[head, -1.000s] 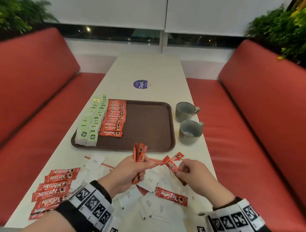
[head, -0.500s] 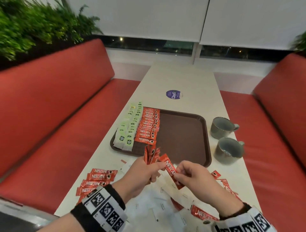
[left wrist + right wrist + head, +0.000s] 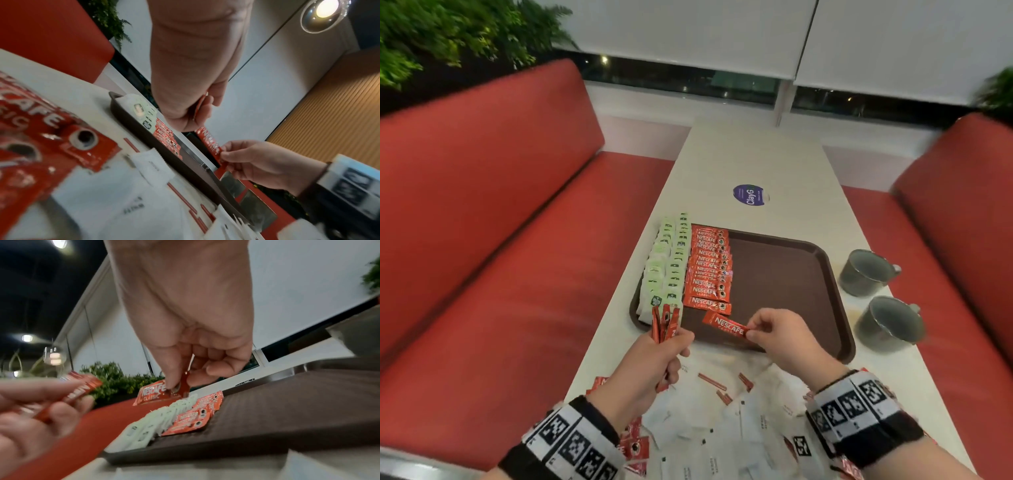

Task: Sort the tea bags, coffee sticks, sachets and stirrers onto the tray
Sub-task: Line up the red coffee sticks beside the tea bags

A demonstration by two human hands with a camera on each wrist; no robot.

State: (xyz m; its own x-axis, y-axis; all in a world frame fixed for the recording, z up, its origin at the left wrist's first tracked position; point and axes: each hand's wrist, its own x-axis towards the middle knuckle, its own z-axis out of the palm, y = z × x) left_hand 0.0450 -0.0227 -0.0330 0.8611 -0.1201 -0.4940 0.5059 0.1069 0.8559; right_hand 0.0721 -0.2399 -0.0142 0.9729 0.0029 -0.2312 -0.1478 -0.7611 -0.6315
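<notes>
A brown tray (image 3: 784, 281) lies mid-table with two columns of pale green tea bags (image 3: 666, 267) and a column of red coffee sticks (image 3: 710, 270) along its left side. My right hand (image 3: 777, 337) pinches one red coffee stick (image 3: 726, 326) by its end, held just above the tray's near part below that column. In the right wrist view the same stick (image 3: 153, 393) hangs from the fingertips (image 3: 171, 382). My left hand (image 3: 654, 359) grips a bunch of red coffee sticks (image 3: 665, 323) upright at the tray's near left corner.
Two grey cups (image 3: 866, 272) (image 3: 888, 323) stand right of the tray. White sachets (image 3: 722, 431), thin red stirrers (image 3: 712, 382) and more red sticks (image 3: 635, 445) lie scattered on the table (image 3: 756, 161) near me. Red benches (image 3: 482, 240) flank both sides.
My right hand carried one coffee stick forward from the near pile to above the tray. My left hand with its bunch moved forward too. My head turned left and closer.
</notes>
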